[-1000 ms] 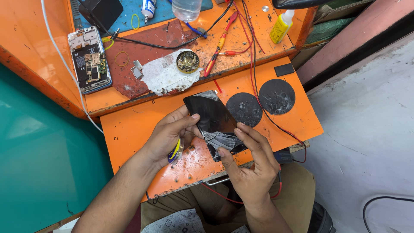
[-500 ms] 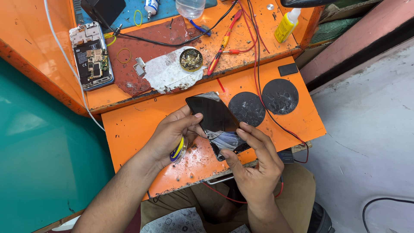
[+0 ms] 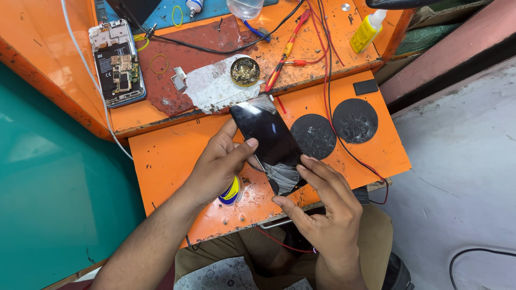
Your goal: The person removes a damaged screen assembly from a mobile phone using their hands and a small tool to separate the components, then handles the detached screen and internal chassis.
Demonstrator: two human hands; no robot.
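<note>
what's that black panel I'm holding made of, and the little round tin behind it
The black phone screen panel looks like glossy glass: it mirrors light, and its lower end shows pale shattered cracks. The round tin seems thin metal with a dull rim, holding a brownish, gold-flecked paste, possibly flux.

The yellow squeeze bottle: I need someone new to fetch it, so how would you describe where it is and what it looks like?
Look at the upper orange shelf, behind the board where both hands hold a dark phone screen. Near the shelf's far right corner the yellow squeeze bottle lies tilted. It is the only yellow container with a white nozzle; the red-handled tool lies to its left.
</note>
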